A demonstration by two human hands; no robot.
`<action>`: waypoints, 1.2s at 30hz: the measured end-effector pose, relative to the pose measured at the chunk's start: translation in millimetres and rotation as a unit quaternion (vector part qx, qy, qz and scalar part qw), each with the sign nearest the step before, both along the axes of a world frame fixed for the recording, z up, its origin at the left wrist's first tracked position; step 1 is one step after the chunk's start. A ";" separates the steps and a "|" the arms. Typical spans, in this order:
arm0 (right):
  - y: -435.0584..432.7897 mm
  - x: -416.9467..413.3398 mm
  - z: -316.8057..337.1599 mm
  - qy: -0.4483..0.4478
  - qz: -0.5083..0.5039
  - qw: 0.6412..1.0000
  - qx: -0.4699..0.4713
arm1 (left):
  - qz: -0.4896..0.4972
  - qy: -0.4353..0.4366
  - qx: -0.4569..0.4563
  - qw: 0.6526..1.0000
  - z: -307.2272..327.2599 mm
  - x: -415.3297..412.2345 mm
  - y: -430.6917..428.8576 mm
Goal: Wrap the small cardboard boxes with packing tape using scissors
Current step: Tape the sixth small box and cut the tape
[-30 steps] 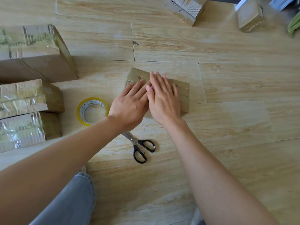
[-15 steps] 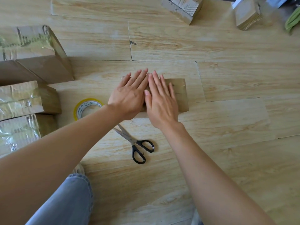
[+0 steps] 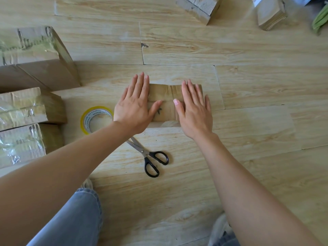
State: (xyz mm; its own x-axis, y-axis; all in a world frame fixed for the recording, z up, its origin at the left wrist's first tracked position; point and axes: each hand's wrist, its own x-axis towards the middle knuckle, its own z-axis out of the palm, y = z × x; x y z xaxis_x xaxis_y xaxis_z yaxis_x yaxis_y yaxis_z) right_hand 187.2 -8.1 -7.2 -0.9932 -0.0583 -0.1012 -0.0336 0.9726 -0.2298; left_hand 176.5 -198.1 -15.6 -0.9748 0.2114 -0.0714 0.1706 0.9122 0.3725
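- I see a pale plank floor (image 3: 257, 125).
- A box (image 3: 165, 94) lies mid-floor.
- Tape (image 3: 84, 119) lies to its left, scissors (image 3: 150, 158) nearer me.
- Taped boxes (image 3: 26, 107) sit at the left edge.

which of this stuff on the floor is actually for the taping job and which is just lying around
In use: small cardboard box under left hand and right hand, both flat; tape roll; scissors.
Lying about: taped boxes at the left; two boxes at the far edge; green item.
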 end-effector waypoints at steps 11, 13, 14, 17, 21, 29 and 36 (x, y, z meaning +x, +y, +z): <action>-4.1 3.4 -6.8 0.023 -0.083 0.996 0.000 | 0.130 -0.057 0.344 0.928 -6.3 6.4 2.4; -6.1 3.3 -8.3 0.026 -0.095 0.995 0.005 | 0.171 -0.099 0.376 0.905 -6.5 4.4 4.6; -7.1 3.4 -8.7 0.029 -0.102 0.994 0.011 | 0.187 -0.125 0.393 0.891 -6.2 2.4 5.1; -10.6 5.6 -8.6 0.040 -0.121 0.991 0.027 | 0.226 -0.175 0.424 0.859 -2.9 -2.6 5.5; -14.7 14.7 -4.3 0.077 -0.134 0.988 0.010 | 0.258 -0.211 0.449 0.829 5.8 -1.9 3.2; -72.4 55.1 -1.4 0.278 0.052 0.950 -0.132 | 0.248 -0.069 0.171 0.951 -16.3 24.4 -83.6; -123.7 88.5 -10.7 0.144 0.138 0.958 -0.204 | 0.082 -0.074 -0.033 0.993 -46.9 57.4 -102.2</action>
